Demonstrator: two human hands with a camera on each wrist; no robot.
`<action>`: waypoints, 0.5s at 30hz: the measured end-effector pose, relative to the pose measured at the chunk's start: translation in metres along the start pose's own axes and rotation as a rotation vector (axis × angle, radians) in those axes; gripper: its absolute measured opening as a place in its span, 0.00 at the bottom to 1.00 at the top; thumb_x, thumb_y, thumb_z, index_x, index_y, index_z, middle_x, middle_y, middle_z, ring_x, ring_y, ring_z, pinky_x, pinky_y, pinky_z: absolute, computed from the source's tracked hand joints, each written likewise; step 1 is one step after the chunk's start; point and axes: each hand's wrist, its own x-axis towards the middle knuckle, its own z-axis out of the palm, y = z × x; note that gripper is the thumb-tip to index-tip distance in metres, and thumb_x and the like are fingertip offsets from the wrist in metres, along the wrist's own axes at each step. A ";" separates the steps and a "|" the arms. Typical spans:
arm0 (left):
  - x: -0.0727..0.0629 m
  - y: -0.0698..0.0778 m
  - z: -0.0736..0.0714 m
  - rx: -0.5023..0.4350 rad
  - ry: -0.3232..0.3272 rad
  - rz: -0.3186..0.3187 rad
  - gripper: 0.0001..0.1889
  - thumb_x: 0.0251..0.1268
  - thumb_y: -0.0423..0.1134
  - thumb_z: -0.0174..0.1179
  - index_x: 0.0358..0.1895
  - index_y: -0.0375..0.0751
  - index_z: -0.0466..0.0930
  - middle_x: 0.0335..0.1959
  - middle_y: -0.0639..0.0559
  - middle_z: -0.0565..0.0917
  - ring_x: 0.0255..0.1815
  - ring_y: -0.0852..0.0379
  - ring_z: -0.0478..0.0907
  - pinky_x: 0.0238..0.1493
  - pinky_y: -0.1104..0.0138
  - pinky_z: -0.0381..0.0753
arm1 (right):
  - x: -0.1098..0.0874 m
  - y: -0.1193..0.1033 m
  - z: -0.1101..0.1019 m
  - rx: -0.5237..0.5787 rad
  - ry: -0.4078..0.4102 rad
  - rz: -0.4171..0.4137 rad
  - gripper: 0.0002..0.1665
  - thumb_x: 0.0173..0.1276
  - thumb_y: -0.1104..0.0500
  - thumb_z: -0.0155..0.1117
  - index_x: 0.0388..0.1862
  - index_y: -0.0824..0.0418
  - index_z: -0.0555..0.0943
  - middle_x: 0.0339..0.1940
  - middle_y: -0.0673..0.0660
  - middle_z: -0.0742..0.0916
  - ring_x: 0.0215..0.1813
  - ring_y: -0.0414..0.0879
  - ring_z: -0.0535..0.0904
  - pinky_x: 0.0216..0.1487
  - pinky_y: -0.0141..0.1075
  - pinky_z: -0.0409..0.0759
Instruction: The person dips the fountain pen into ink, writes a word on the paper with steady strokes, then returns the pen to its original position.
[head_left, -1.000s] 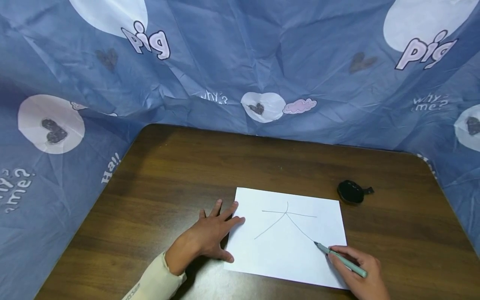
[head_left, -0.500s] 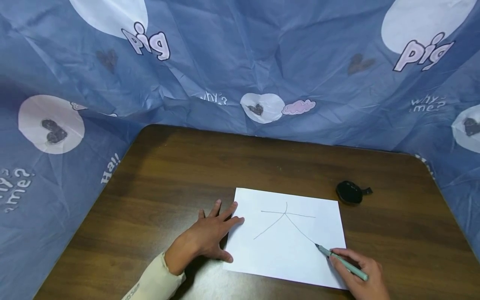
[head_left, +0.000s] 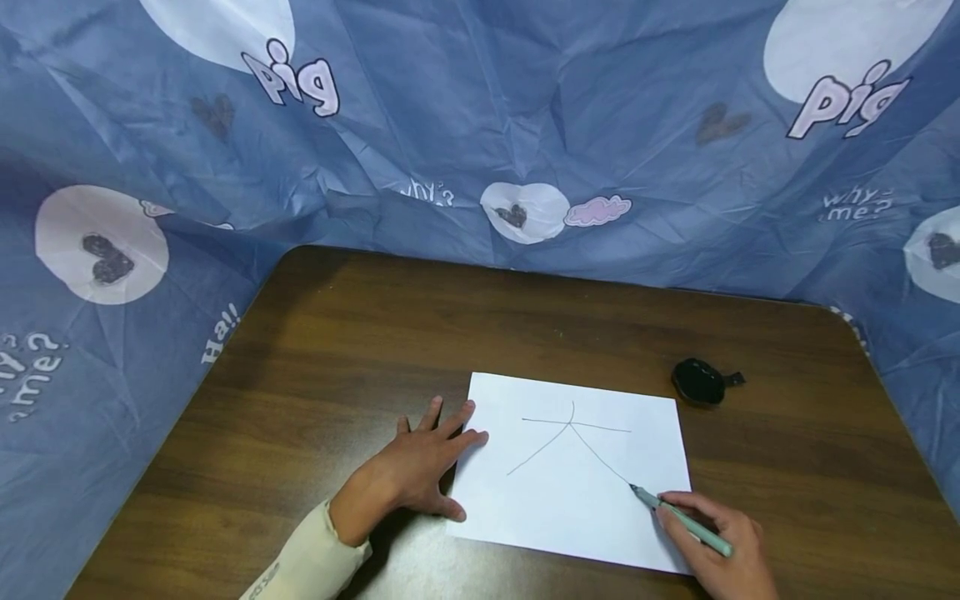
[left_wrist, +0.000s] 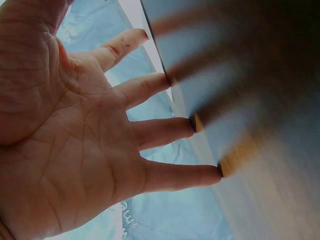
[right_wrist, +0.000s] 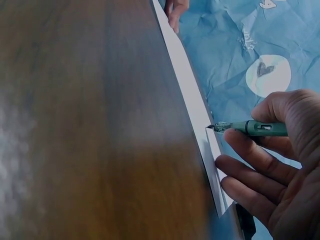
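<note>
A white sheet of paper (head_left: 555, 508) lies on the brown wooden table. Thin dark pen strokes (head_left: 570, 424) on it form a cross with two long legs spreading downward. My right hand (head_left: 723, 542) pinches a green fountain pen (head_left: 693, 523) between thumb and fingers, its nib at the lower end of the right leg. In the right wrist view the pen (right_wrist: 267, 128) meets the sheet with its nib, and the other fingers rest by the paper edge. My left hand (head_left: 420, 471) lies spread, fingertips and thumb on the paper's left edge. The left wrist view shows its palm (left_wrist: 75, 140) and straight fingers.
A small black round case (head_left: 699, 382) with a short strap lies beyond the paper's upper right corner. Blue printed cloth (head_left: 420, 150) hangs behind and around the table (head_left: 337, 333), along its far and side edges.
Both hands and the pen stay almost in place, with the nib at the end of the right leg. The view has shifted very slightly.
</note>
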 end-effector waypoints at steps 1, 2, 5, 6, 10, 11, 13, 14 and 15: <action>0.000 0.000 0.000 0.001 0.001 0.000 0.50 0.44 0.59 0.78 0.74 0.52 0.65 0.81 0.45 0.50 0.77 0.27 0.44 0.57 0.25 0.58 | 0.000 -0.001 0.000 -0.003 0.006 -0.003 0.15 0.63 0.51 0.74 0.44 0.58 0.89 0.42 0.53 0.90 0.45 0.44 0.83 0.39 0.30 0.78; 0.000 0.000 0.000 0.002 0.000 -0.001 0.50 0.44 0.59 0.78 0.74 0.52 0.65 0.81 0.45 0.50 0.77 0.28 0.43 0.57 0.25 0.58 | -0.001 -0.001 0.001 -0.005 0.018 -0.008 0.14 0.63 0.52 0.74 0.43 0.58 0.89 0.42 0.53 0.90 0.44 0.43 0.83 0.39 0.30 0.78; 0.000 0.000 0.000 0.003 -0.002 -0.001 0.50 0.44 0.60 0.78 0.74 0.52 0.65 0.81 0.45 0.50 0.77 0.27 0.44 0.57 0.25 0.59 | -0.001 -0.003 0.003 0.014 0.089 -0.026 0.11 0.62 0.56 0.75 0.42 0.58 0.89 0.39 0.54 0.91 0.39 0.40 0.84 0.36 0.28 0.79; 0.000 0.000 0.001 0.005 -0.001 0.000 0.50 0.44 0.60 0.78 0.74 0.52 0.65 0.81 0.45 0.50 0.77 0.27 0.44 0.56 0.25 0.59 | -0.001 -0.003 0.003 0.032 0.121 -0.038 0.10 0.61 0.58 0.75 0.41 0.59 0.89 0.38 0.54 0.90 0.37 0.39 0.84 0.34 0.27 0.79; 0.000 0.000 0.000 0.018 0.000 -0.005 0.51 0.44 0.60 0.77 0.74 0.53 0.65 0.81 0.46 0.50 0.77 0.28 0.44 0.57 0.25 0.59 | 0.005 -0.003 0.003 0.132 0.273 -0.081 0.08 0.60 0.64 0.75 0.39 0.62 0.88 0.34 0.54 0.90 0.30 0.36 0.83 0.29 0.26 0.79; 0.000 0.000 0.000 0.020 -0.001 -0.008 0.51 0.44 0.60 0.77 0.74 0.53 0.65 0.81 0.46 0.50 0.77 0.28 0.44 0.57 0.26 0.60 | 0.007 -0.002 0.002 0.159 0.315 -0.094 0.07 0.59 0.65 0.75 0.38 0.63 0.88 0.33 0.54 0.90 0.29 0.36 0.83 0.28 0.26 0.78; 0.000 0.000 -0.001 0.021 -0.006 -0.014 0.51 0.44 0.60 0.78 0.74 0.54 0.65 0.81 0.46 0.50 0.78 0.29 0.44 0.58 0.26 0.59 | 0.013 0.000 -0.002 0.211 0.385 -0.120 0.07 0.59 0.67 0.74 0.37 0.65 0.86 0.29 0.52 0.89 0.26 0.37 0.82 0.24 0.26 0.76; 0.000 0.000 -0.001 0.022 -0.007 -0.016 0.51 0.44 0.60 0.78 0.74 0.54 0.65 0.81 0.46 0.50 0.78 0.29 0.44 0.58 0.26 0.59 | 0.017 0.002 -0.004 0.228 0.416 -0.137 0.07 0.60 0.68 0.73 0.37 0.65 0.85 0.28 0.50 0.89 0.25 0.37 0.82 0.23 0.25 0.76; 0.000 0.000 -0.001 0.021 -0.009 -0.017 0.51 0.44 0.60 0.78 0.74 0.54 0.65 0.81 0.46 0.50 0.78 0.29 0.43 0.58 0.26 0.59 | 0.021 0.004 -0.008 0.243 0.449 -0.173 0.07 0.60 0.69 0.73 0.37 0.66 0.85 0.26 0.49 0.88 0.23 0.36 0.81 0.21 0.25 0.74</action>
